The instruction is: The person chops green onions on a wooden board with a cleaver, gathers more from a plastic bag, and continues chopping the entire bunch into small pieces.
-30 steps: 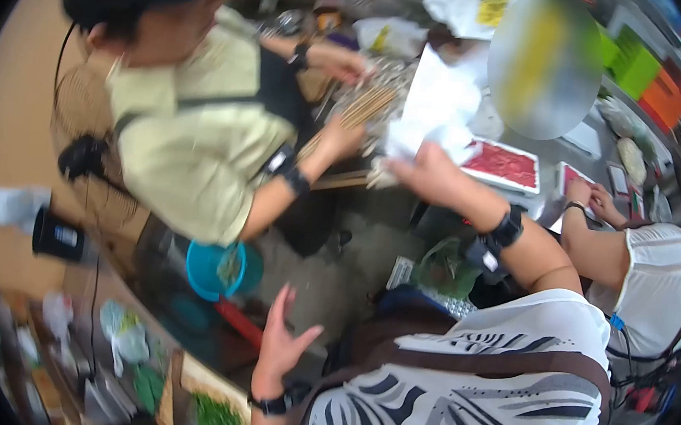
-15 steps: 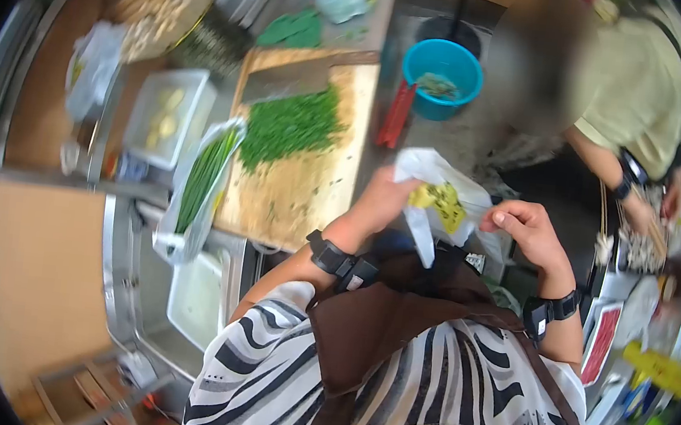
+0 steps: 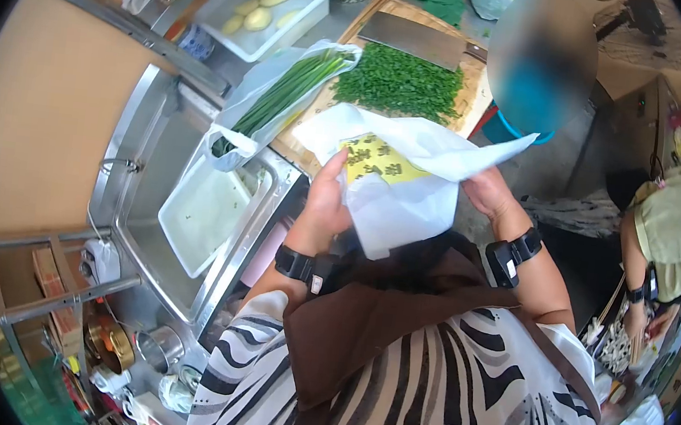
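The left hand and the right hand each grip one side of a white plastic bag with a yellow printed label, fingers closed on the film. The bag is held at chest height, in front of a cutting board bearing chopped greens and a cleaver. A bag of long green stalks lies beside the sink.

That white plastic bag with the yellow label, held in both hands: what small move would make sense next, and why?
Probably pulling the white plastic bag with the yellow label open at its mouth. The left hand and the right hand each have a grip on opposite sides, and the bag looks flat and empty. Chopped greens lie on the wooden cutting board just beyond it, so it may be meant for filling.
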Available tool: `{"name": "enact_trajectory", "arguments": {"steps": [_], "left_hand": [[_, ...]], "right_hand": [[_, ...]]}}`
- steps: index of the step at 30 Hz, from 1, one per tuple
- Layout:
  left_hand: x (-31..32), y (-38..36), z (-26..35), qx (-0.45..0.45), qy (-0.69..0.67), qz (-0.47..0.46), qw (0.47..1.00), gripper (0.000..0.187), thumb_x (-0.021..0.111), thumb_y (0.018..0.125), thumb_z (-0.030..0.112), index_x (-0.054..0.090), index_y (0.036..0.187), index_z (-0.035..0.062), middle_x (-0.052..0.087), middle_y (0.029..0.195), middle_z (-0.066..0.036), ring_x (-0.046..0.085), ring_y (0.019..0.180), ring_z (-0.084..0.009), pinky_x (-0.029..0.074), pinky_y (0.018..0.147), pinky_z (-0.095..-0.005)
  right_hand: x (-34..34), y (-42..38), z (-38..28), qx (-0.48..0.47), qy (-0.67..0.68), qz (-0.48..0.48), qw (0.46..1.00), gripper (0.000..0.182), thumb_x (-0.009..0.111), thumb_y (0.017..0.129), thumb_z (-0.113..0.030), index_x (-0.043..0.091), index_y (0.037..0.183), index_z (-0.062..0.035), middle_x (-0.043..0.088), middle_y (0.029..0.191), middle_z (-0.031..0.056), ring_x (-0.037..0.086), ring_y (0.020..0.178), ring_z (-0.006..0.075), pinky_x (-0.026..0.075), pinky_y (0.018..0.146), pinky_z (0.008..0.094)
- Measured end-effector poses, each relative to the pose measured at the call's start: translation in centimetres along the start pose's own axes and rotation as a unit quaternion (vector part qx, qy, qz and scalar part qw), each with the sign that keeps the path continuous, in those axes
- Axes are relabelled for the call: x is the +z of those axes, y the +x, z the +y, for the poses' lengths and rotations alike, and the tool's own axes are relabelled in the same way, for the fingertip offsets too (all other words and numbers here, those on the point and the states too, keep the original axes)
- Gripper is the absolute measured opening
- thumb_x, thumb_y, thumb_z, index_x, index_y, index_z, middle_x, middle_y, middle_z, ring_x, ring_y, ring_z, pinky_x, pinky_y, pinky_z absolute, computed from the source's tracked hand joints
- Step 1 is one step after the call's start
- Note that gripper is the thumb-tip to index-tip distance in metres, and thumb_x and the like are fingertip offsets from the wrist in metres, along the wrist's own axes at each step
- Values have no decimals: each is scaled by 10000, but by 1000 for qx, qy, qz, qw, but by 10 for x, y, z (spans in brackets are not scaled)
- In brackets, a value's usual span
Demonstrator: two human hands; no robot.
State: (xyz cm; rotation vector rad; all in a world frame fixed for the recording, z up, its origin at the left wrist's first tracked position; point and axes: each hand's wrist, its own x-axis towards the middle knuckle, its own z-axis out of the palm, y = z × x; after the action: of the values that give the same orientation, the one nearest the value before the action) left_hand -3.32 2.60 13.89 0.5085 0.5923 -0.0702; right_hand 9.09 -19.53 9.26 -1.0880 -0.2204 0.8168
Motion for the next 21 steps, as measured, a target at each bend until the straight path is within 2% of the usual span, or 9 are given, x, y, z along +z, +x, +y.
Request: {"name": "enact_trajectory", "arguments": {"steps": [4,8,10,11,12,13,16,19,21], "left_hand": [[-43,6,15,-6,-31,46,998,449,478,959,314,509,1265,-14,612,1191,-180,601,1067,-317,467,948,-441],[-73,25,19,79,50,124,988,471,617,887,220,494,1262,-37,601,1189,-187,604,1056,-320,476,925,-432],[-60,24,20,288,365,319,826,578,707,797,166,466,1278,-46,570,1204,-210,569,1091,-359,445,959,-433],[-46,20,19,290,360,326,824,578,707,797,166,466,1278,-46,570,1204,-210,569,1091,-359,445,959,-433],[-14,6,22,386,553,386,630,633,735,749,137,454,1289,-37,562,1184,-216,550,1097,-372,429,967,-433],[11,-4,23,441,700,413,379,694,762,700,108,441,1300,-28,554,1165,-223,531,1104,-385,413,975,-432],[50,-8,14,530,680,359,359,643,754,681,97,488,1258,-1,551,1111,-222,503,1098,-400,393,968,-442],[65,14,-5,449,661,182,574,273,727,733,81,618,960,-24,610,884,-154,588,813,-318,482,742,-366],[73,36,-21,308,637,205,677,192,696,831,142,622,897,-22,596,719,-74,563,628,-201,462,598,-299]], "right_hand": [[9,15,-16,50,-11,-20,998,410,598,890,-93,519,1278,14,596,1228,97,585,1087,198,458,950,334],[14,47,-21,135,14,-41,990,405,605,921,-150,495,1290,-27,585,1233,93,607,1055,186,508,909,345],[12,64,-19,120,-35,-35,992,369,626,906,-154,539,1234,-6,623,1164,88,633,996,184,528,856,333],[7,75,-17,176,-64,-48,981,341,636,897,-146,566,1195,4,643,1109,83,640,963,175,531,833,324],[3,85,-16,234,-93,-62,966,313,647,887,-138,593,1155,15,663,1054,78,647,931,167,535,810,315],[0,94,-16,237,-119,-72,962,258,658,872,-127,630,1079,24,679,952,67,655,832,151,537,747,297],[3,116,-24,258,-138,-119,949,230,654,873,-134,638,1045,18,674,923,67,649,779,137,537,708,281],[10,134,-26,257,-153,-173,938,193,639,881,-141,642,994,15,668,888,65,638,735,126,525,646,267],[11,139,-34,266,-141,-210,930,179,633,884,-138,643,979,14,665,875,60,630,724,117,514,623,259]]}}
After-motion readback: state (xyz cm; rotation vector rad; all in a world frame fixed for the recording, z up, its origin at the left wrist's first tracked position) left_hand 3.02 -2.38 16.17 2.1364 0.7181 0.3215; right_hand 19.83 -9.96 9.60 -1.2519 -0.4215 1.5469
